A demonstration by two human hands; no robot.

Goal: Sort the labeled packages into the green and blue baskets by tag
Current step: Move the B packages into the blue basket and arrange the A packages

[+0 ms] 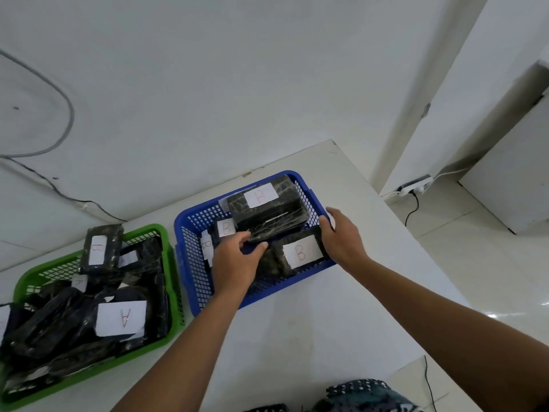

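A white table point(297, 337) carries two mesh baskets side by side, and a grey cable point(64, 96) loops across the wall behind. On the floor to the right a white power strip point(416, 187) lies with a black cord plugged in.

The green basket point(166, 233) on the left is heaped with black-wrapped packages; the big white tag in front reads "A" point(121, 318), and smaller "A" tags show further back. One package tagged "B" point(99, 249) leans upright on that heap, at the far rim.

Over in the blue basket point(193, 281), every readable tag says "B". The large black package point(267, 212) sits tilted on top of the others, its "B" tag facing up. The left hand point(234, 263) pinches its near-left corner, thumb and fingers curled on the wrap. The right hand point(341, 236) grips the basket's right rim, fingers hooked over the edge just beside the package's right end. A flat "B" package point(301, 252) lies between the two hands.
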